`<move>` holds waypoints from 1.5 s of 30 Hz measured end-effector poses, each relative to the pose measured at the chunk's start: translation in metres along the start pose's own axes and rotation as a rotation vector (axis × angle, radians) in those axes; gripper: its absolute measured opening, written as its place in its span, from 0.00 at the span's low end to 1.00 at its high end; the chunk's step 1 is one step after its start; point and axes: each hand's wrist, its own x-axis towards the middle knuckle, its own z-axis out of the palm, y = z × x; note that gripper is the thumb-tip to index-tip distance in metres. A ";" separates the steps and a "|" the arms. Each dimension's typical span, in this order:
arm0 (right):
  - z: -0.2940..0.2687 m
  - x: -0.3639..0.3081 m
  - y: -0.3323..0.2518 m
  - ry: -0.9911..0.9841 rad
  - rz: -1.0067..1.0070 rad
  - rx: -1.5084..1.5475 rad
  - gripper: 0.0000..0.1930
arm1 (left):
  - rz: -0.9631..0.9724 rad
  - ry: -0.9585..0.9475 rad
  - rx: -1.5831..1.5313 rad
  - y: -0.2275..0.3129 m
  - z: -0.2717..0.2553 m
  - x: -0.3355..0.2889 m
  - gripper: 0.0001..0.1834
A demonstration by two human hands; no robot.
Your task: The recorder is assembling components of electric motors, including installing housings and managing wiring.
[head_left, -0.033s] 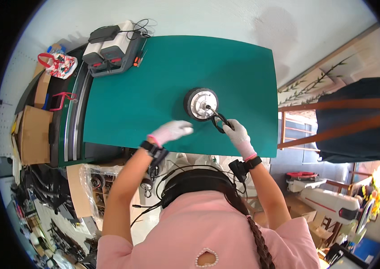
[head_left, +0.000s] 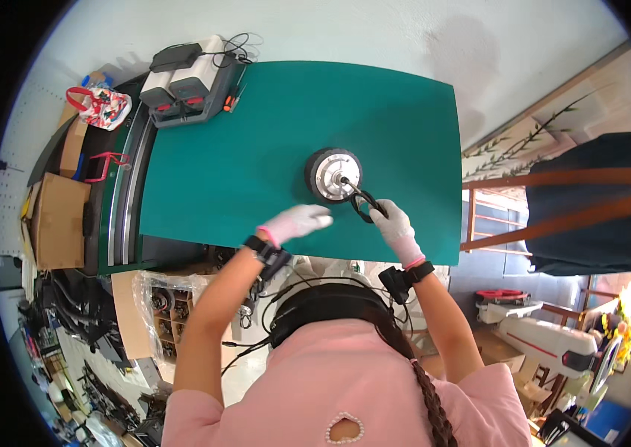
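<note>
A hub motor wheel [head_left: 335, 173] with a black tyre and a silver metal face lies on the green tabletop [head_left: 256, 149]. From its centre shaft a black cable [head_left: 360, 211] runs toward me and is bunched in a loop. My right hand [head_left: 394, 223], in a white glove with a pink cuff, is closed on that cable at the near right of the wheel. Just left of and nearer than the wheel, my left hand [head_left: 298, 222], gloved the same way, hovers with fingers stretched out and holds nothing. It does not touch the wheel.
At the table's far left stands a grey and white device [head_left: 187, 86] with cords, beside some screwdrivers [head_left: 233, 98]. Cardboard boxes [head_left: 61, 221] are stacked at the left. A divided carton [head_left: 170, 309] sits below the near left edge. Dark cloth [head_left: 595, 205] hangs at the right.
My left hand has moved a little to the right, closer to the wheel. The right hand stays on the cable, and the wheel keeps its place.
</note>
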 end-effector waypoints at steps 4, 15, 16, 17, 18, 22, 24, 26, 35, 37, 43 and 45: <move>-0.009 0.001 -0.001 -0.091 -0.033 0.011 0.17 | -0.206 0.147 -0.623 0.040 0.051 0.042 0.21; -0.021 0.029 0.019 -0.239 -0.103 0.157 0.17 | 0.120 0.425 -1.610 0.023 0.108 0.069 0.13; -0.021 0.034 0.020 -0.231 -0.049 0.216 0.17 | 0.135 0.415 -1.633 0.025 0.107 0.066 0.14; -0.021 0.039 0.021 -0.232 0.042 0.269 0.17 | 0.240 0.332 -1.649 0.027 0.106 0.064 0.13; -0.021 0.043 0.022 -0.235 0.121 0.328 0.17 | 0.184 0.301 -1.678 0.031 0.102 0.061 0.13; -0.024 0.060 0.025 -0.323 0.251 0.356 0.18 | -0.019 0.290 -1.712 0.044 0.090 0.054 0.16; -0.027 0.061 0.028 -0.376 0.272 0.467 0.19 | 0.029 0.242 -1.584 0.046 0.082 0.054 0.17; -0.030 0.060 0.032 -0.388 0.266 0.550 0.18 | -0.057 0.348 -1.336 0.048 0.083 0.055 0.16; -0.025 0.029 0.047 -0.576 0.371 0.511 0.12 | -0.116 0.303 -1.410 0.053 0.085 0.040 0.19; -0.021 0.023 0.047 -0.553 0.338 0.465 0.11 | -0.181 0.229 -1.367 0.051 0.086 0.036 0.21; -0.011 -0.003 0.050 -0.383 0.285 0.608 0.14 | -0.184 -0.007 -1.091 0.033 0.095 0.022 0.22; 0.001 -0.017 0.053 -0.346 0.210 0.632 0.15 | -0.139 -0.023 -0.874 0.026 0.098 0.015 0.23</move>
